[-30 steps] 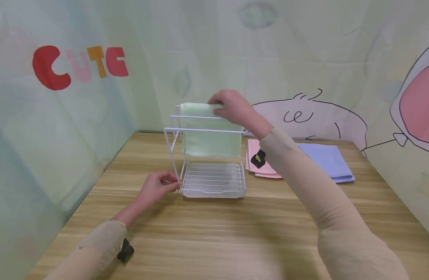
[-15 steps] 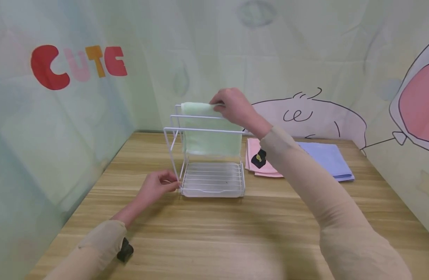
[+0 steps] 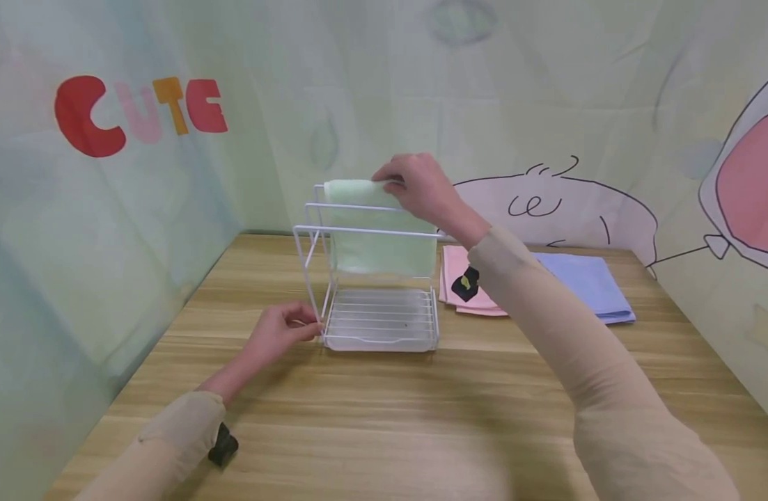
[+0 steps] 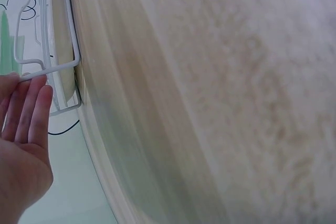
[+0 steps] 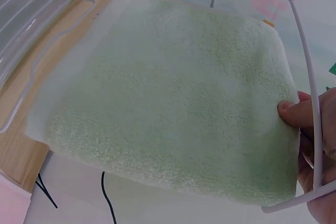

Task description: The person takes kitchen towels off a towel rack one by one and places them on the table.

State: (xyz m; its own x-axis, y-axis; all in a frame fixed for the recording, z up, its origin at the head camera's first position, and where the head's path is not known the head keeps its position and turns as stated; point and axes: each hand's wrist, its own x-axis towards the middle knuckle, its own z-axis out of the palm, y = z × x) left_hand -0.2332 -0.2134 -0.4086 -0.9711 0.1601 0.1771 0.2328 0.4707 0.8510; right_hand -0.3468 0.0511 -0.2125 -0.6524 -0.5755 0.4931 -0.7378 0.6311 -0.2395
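A pale green towel [image 3: 384, 254] hangs over the rear bar of a white wire rack [image 3: 366, 230]. My right hand [image 3: 421, 184] pinches its top edge near the right end, from above. In the right wrist view the thumb presses on the fuzzy green towel [image 5: 173, 93], close to a white rack wire. My left hand [image 3: 280, 332] holds the rack's lower front left corner. In the left wrist view, thumb and fingers of that hand [image 4: 26, 145] pinch a white wire of the rack [image 4: 58, 68].
Right of the rack lie a folded pink towel [image 3: 454, 268], partly behind the right forearm, and a folded blue towel [image 3: 587, 285]. The rack's base carries a clear tray [image 3: 384, 344] under wire bars. Printed curtains [image 3: 358, 83] border the wooden table [image 3: 384, 417].
The green towel's lower part has shifted slightly right and up, with my right hand still at its top edge. My left hand stays on the rack corner.
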